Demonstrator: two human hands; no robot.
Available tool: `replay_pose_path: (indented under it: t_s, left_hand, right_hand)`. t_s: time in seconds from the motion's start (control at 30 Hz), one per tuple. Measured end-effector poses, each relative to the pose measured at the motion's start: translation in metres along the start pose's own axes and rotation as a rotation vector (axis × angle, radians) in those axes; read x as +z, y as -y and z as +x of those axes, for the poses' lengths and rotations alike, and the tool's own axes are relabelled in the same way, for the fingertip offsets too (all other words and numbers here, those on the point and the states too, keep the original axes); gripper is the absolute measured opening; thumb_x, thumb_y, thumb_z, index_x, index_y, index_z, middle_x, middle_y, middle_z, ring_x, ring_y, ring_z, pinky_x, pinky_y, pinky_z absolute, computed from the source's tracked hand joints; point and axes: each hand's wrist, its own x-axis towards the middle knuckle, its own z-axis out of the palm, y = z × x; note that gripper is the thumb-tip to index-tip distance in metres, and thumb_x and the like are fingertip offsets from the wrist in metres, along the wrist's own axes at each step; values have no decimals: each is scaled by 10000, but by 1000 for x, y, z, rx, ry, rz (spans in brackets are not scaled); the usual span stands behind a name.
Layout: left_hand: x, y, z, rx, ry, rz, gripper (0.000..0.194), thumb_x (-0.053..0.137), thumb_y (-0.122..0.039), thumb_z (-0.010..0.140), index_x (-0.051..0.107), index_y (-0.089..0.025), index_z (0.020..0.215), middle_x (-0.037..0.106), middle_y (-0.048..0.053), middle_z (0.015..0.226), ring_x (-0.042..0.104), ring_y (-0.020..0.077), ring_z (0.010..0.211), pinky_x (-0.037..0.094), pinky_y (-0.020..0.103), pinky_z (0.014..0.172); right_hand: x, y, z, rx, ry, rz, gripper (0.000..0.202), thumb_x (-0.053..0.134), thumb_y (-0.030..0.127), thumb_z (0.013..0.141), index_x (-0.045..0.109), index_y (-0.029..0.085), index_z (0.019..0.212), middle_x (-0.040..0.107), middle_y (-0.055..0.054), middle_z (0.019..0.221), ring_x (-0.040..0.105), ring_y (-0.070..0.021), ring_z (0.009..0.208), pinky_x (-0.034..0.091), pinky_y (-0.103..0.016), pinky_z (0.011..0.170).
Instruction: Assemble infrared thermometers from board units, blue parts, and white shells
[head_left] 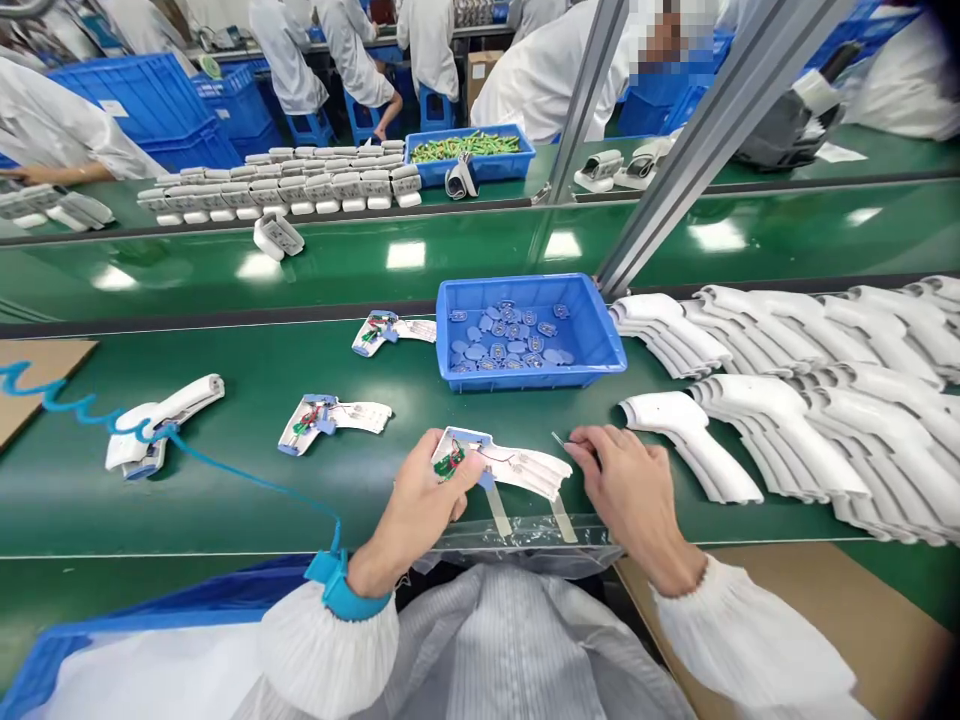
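Observation:
My left hand (424, 485) grips the head end of a white gun-shaped housing half (529, 468), its open side facing up. Inside it are a green circuit board (450, 460), thin red and dark wires and a blue trigger piece. Just right of the handle end, my right hand (626, 485) pinches a small thin piece (557, 439), too small to name. Two similar filled housing halves (330, 420) (394, 330) lie to the left and behind. A blue wrist strap (349, 590) with a coiled cord is on my left wrist.
A blue bin (531, 380) holds small blue-grey parts. Rows of white shells (787, 430) lie at right, and a closed gun-shaped unit (161, 425) at left. Tape strips (498, 512) hold a plastic bag at the edge. A metal post (675, 140) rises behind; co-workers sit beyond.

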Motion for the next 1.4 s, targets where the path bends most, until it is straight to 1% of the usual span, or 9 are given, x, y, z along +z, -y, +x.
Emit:
replay_pose_path:
  t_s: [0.1, 0.2, 0.43, 0.6, 0.8, 1.03, 1.23, 1.3, 1.4]
  left_hand:
    - [-2, 0, 0, -34, 54, -42, 419, 564, -578, 916, 580, -167, 998, 574, -14, 739, 449, 65, 456, 311, 211, 431]
    - [-5, -3, 2, -21, 94, -62, 392, 599, -530, 908, 628, -140, 942, 619, 21, 736, 550, 112, 568, 444, 243, 547]
    - [-2, -13, 4, -9, 141, -60, 335, 705, -444, 856, 657, -157, 1023, 671, 47, 900, 605, 152, 767, 482, 274, 725]
    - [-2, -13, 4, -11, 197, -109, 410, 624, -534, 906, 653, -150, 1047, 670, 62, 905, 605, 155, 779, 476, 265, 714]
    - [-5, -4, 5, 35, 147, -81, 501, 582, -608, 904, 656, -163, 1121, 674, 75, 1006, 602, 177, 858, 470, 248, 696]
    - [-3, 2, 4, 145, 140, 28, 450, 668, -535, 865, 669, -129, 1060, 644, 33, 790, 566, 149, 684, 415, 238, 599]
    - [-4, -3, -4, 192, 147, 278, 417, 755, -500, 793, 658, -182, 1044, 661, 22, 894, 564, 155, 752, 429, 246, 638]
    - [-3, -7, -7, 192, 149, 416, 403, 796, -485, 743, 650, -193, 979, 653, 0, 809, 545, 154, 693, 390, 246, 586]
    - [4, -14, -7, 282, 176, 478, 262, 742, -362, 789, 655, -208, 982, 692, 7, 829, 588, 175, 701, 390, 260, 594]
  right_hand:
    - [6, -28, -15, 19, -151, -71, 383, 532, 472, 950, 661, 182, 1164, 693, -154, 1105, 639, -301, 958, 394, -377, 666]
    - [-7, -64, -24, 227, -349, -337, 492, 613, 566, 872, 697, 174, 1159, 669, -244, 1130, 613, -410, 978, 365, -449, 637]
    - [-16, -115, -28, 286, -175, -406, 432, 538, 593, 923, 725, 206, 973, 718, -187, 915, 624, -354, 838, 225, -382, 548]
    - [-39, -49, -26, -67, -396, -361, 515, 430, 637, 962, 695, 200, 1031, 732, -160, 1002, 637, -330, 878, 327, -418, 625]
    - [-41, 50, -29, -441, -231, -184, 182, 589, 299, 987, 644, 200, 1130, 751, -67, 1071, 661, -251, 980, 341, -481, 921]
    - [-18, 66, -22, -360, -54, -16, 360, 556, 403, 986, 594, 165, 1254, 687, -141, 1240, 625, -304, 1078, 395, -504, 951]
    - [-33, 55, -9, -106, 504, 684, 268, 468, 414, 1017, 640, 268, 1161, 716, -24, 1008, 657, -163, 794, 493, -267, 591]
    - [-34, 63, -4, -56, 413, 810, 276, 475, 428, 1008, 635, 262, 1161, 704, -30, 1048, 655, -154, 834, 493, -251, 604]
    - [-22, 89, 6, 7, 90, 716, 326, 531, 449, 971, 619, 211, 767, 644, -2, 747, 577, -130, 665, 435, -262, 602]
